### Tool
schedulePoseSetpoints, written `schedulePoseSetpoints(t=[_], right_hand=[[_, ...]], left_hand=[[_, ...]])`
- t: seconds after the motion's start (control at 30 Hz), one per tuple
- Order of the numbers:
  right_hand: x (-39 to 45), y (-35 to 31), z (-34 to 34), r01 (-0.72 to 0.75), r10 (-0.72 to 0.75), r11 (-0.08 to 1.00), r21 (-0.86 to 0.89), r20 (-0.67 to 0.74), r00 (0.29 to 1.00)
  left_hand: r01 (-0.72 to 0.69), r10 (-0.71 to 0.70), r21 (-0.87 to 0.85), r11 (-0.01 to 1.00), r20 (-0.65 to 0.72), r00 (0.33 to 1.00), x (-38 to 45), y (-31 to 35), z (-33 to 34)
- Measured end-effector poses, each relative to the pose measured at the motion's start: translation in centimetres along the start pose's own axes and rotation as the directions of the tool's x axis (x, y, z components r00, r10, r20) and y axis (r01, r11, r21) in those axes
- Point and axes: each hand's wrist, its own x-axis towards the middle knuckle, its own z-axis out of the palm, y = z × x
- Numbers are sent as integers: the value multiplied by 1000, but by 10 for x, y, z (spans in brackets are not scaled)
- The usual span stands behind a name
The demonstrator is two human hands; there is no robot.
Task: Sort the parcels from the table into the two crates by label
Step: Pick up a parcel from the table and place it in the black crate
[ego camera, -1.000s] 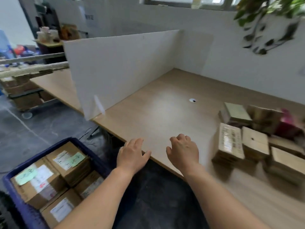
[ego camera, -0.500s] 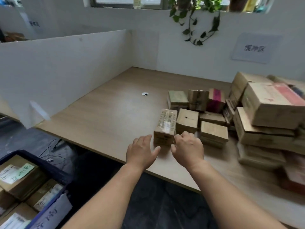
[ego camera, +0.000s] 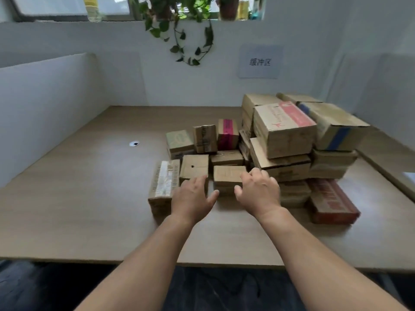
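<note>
Head view, worn brown parcels (ego camera: 229,176) (some taped), left hand (ego camera: 193,196), right hand (ego camera: 258,191) spread, empty.

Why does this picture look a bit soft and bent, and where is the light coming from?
Head view: daylight enters from the window above the back wall, leaving a pale sheen on the table; the wide lens bows the white divider and the table's edges; slight motion blur softens the parcels, so their labels cannot be read; both hands, left hand and right hand, look fairly sharp.
</note>
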Motion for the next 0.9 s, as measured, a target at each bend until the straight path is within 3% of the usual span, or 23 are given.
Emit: schedulePoseSetpoints(t=[0.27,0.57,0.77,0.9], right_hand=[[29,67,-31,-220,218,975,-32,-54,974],[67,122,-40,-381,395,913,144,-87,915],[104,160,-49,-389,417,894,221,-94,904],[125,177,-47,-364,401,864,348,-39,915]], left_hand=[[-144,145,-57,988,15,989,68,48,7],[-160,169,-109,981,78,983,118,92,17],[-81,121,-257,963,142,983,153,132,26],[52,44,-456,888,198,979,174,156,32]])
